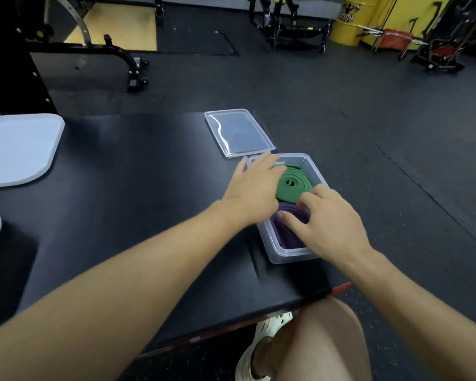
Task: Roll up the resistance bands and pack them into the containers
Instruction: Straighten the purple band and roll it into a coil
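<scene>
A clear plastic container (318, 171) sits near the right edge of the black platform (138, 193). Inside it lie a rolled green band (296, 185) at the far end and a rolled purple band (286, 232) at the near end. My left hand (256, 185) lies flat over the container's left rim, fingers straight, touching the green roll's left side. My right hand (330, 224) reaches in from the right, its fingers bent down onto the purple roll and the seam between the two rolls. The right palm hides the container's near right corner.
The container's clear lid (238, 132) lies flat on the platform just beyond it. Pale foam pads (17, 149) sit at the platform's left. Black gym floor surrounds the platform, with machine frames and a yellow barrel (352, 20) at the back. My knee and shoe show below.
</scene>
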